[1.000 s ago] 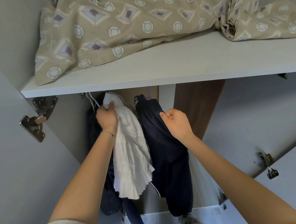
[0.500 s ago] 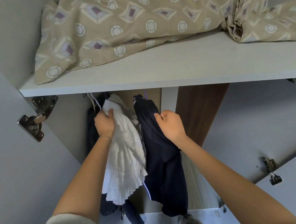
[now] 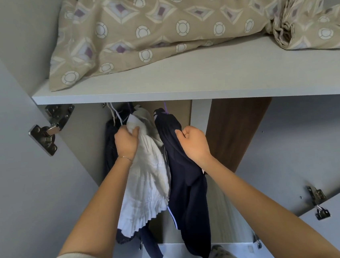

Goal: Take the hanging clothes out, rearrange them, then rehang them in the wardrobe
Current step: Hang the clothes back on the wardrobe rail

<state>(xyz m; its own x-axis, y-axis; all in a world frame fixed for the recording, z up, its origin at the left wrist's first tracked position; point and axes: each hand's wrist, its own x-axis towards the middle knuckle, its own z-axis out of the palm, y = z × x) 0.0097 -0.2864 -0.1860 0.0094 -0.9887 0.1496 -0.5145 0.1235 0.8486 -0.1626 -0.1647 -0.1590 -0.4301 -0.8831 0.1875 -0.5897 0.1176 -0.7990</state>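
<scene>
Inside the wardrobe, below the shelf, a white pleated garment [image 3: 147,183] hangs beside a navy garment [image 3: 188,190] on a purple hanger. My left hand [image 3: 127,142] grips the white garment near its top. My right hand [image 3: 193,142] has its fingers curled round the upper edge of the navy garment. A darker garment [image 3: 110,147] hangs further left, mostly hidden behind my left arm and the white one. The rail is hidden by the shelf.
A light grey shelf [image 3: 201,79] runs above the clothes, carrying a crumpled beige patterned bedcover [image 3: 154,25]. Open wardrobe doors stand at both sides, with a metal hinge [image 3: 47,131] at left and another hinge [image 3: 318,202] at lower right. A brown panel [image 3: 234,134] lies behind.
My left hand has pulled the white garment down and bunched it. My right hand has closed on the navy garment's edge. My view has shifted to the left.
</scene>
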